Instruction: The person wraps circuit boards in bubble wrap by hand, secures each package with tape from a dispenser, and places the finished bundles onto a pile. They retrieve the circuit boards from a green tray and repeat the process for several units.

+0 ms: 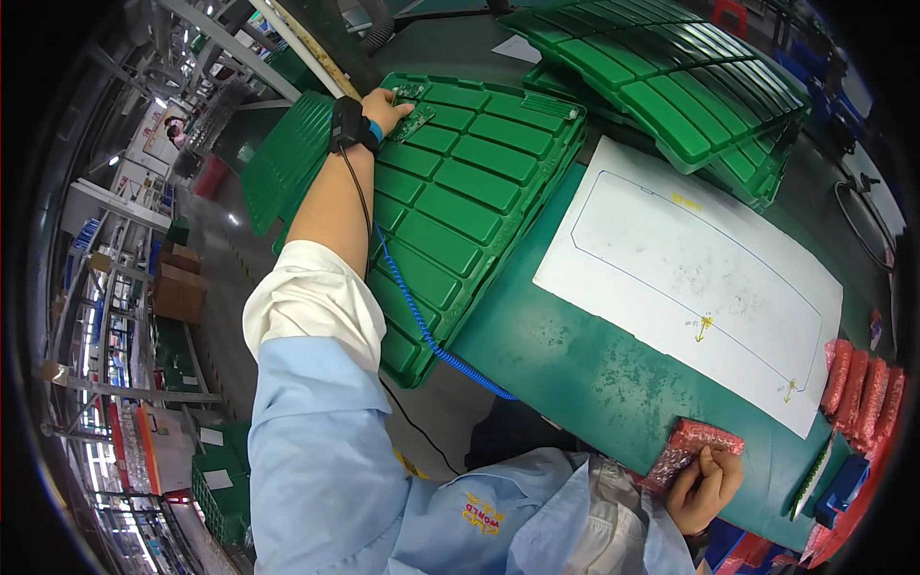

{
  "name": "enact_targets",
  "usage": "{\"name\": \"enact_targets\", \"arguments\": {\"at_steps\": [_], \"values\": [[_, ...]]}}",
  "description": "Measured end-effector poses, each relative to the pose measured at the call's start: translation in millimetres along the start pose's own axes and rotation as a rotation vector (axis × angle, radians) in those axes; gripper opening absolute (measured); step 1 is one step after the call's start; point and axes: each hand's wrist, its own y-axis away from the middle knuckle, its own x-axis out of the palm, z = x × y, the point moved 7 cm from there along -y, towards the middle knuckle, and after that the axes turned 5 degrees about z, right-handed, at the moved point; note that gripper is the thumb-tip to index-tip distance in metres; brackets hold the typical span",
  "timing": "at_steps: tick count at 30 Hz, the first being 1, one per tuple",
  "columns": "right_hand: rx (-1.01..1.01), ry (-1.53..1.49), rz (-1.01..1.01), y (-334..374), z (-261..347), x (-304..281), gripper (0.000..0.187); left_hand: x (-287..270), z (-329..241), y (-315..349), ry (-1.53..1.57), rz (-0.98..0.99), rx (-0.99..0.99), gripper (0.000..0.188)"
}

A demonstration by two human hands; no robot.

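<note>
My left hand (pixel 383 110) reaches to the far left corner of a green compartmented tray (pixel 494 158). Its fingers are closed on a green circuit board (pixel 416 123), though the grip is partly hidden. Just beyond lies another circuit board (pixel 410 91). Near the front edge of the table, my right hand (pixel 709 484) pinches a pink bubble-wrap pouch (pixel 685 441). I cannot see what is inside the pouch. On my left wrist are a black device (pixel 349 125) and a blue band, and a coiled blue cord (pixel 412 305) runs across the tray.
Stacked green trays (pixel 671 81) stand at the far right. A white sheet with a drawn outline (pixel 690 278) covers part of the green tabletop (pixel 537 307). Several pink bubble-wrap pouches (pixel 862 393) lie at the right, near a narrow circuit board (pixel 811 477) and a blue object (pixel 843 489).
</note>
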Motion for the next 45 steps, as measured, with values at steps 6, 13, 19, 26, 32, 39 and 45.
{"name": "enact_targets", "arguments": {"at_steps": [6, 13, 19, 26, 32, 39, 45], "values": [[0.005, 0.003, -0.003, 0, 1, 0, 0.028, 14, 7, -3, -0.032, 0.13, -0.188, 0.044], [0.037, -0.005, 0.004, 3, -4, 3, 0.028, -21, 0, -3, 0.154, -0.062, 0.008, 0.04], [0.039, 0.031, 0.001, 2, -3, 1, 0.027, -18, -12, -7, -0.062, 0.04, 0.042, 0.055], [0.013, 0.007, 0.007, -2, 2, 0, 0.029, 13, 35, -15, -0.132, 0.202, -0.366, 0.089], [0.019, 0.031, 0.021, -4, 5, 1, 0.029, 52, 98, -55, -0.208, 0.571, -0.355, 0.084], [0.015, -0.015, -0.002, -7, 3, 1, 0.028, 18, 138, -65, -0.562, 0.468, -0.309, 0.061], [0.018, 0.027, 0.0, -7, 5, -2, 0.028, -3, 28, -20, -0.09, 0.304, -0.306, 0.054]]}}
